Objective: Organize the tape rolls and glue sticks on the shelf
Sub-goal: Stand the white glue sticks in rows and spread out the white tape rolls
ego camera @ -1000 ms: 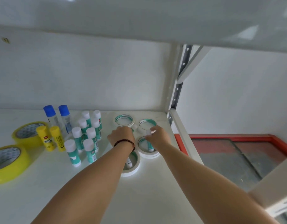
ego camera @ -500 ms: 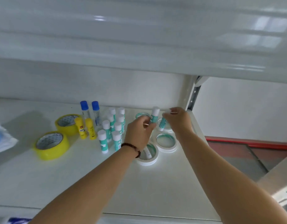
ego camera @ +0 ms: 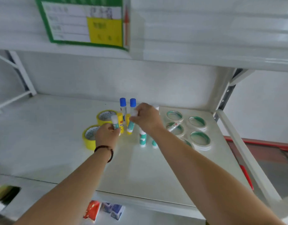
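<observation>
On shelf [ego camera: 62,143]: left hand [ego camera: 106,135] grips teal glue stick [ego camera: 115,122]; right hand [ego camera: 146,118] pinches another [ego camera: 130,126].

white shelf [ego camera: 58,153] with tape rolls and glue sticks, mid frame

two yellow tape rolls [ego camera: 106,116] left of centre, flat, just beside each other; yellow glue sticks [ego camera: 120,120] and blue-capped glue sticks [ego camera: 123,104] upright just behind; teal glue sticks [ego camera: 143,140] upright at centre; white tape rolls [ego camera: 200,138] flat in a cluster at right, one with a glue stick [ego camera: 173,127] lying in it.
</observation>
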